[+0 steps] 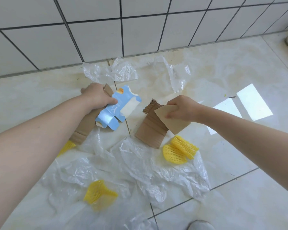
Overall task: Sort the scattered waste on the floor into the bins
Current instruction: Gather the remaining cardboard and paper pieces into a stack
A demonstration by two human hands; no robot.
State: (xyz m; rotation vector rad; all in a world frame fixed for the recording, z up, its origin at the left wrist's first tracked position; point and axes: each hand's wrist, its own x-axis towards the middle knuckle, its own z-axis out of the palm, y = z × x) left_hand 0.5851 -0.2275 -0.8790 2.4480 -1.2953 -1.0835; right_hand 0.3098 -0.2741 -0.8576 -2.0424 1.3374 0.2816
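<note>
Waste is spread all over the floor [239, 67] in front of us, mostly bunched in the middle of the view right up against the tiled wall [140, 30]. Our left hand [96, 96] is closed around a flattened blue carton [118, 108] plus a long brown cardboard strip [85, 125] under it, thumb pressed on the carton's top edge, arm reaching in from the lower left. Our right hand [183, 108] is clamped on a tan cardboard sheet [173, 120], fingers curled over its upper edge, and a ridged brown cardboard piece [151, 130] sits right behind that sheet; we can't tell if the hand grips that one too.

Room-wise: the wall's base cuts off everything beyond the far plastic wrap [110, 72], so no space that way. Crinkled clear plastic sheets [156, 166] cover most of the floor below both hands. Yellow foam netting [179, 150] lies just beside the brown piece's lower end, another yellow foam net [98, 193] rests on the plastic lower down, and a third bit pokes out under our left forearm. Right side is the bare part, glossy tile with bright window reflections [253, 102]. A shoe tip [199, 225] shows at the bottom edge.
</note>
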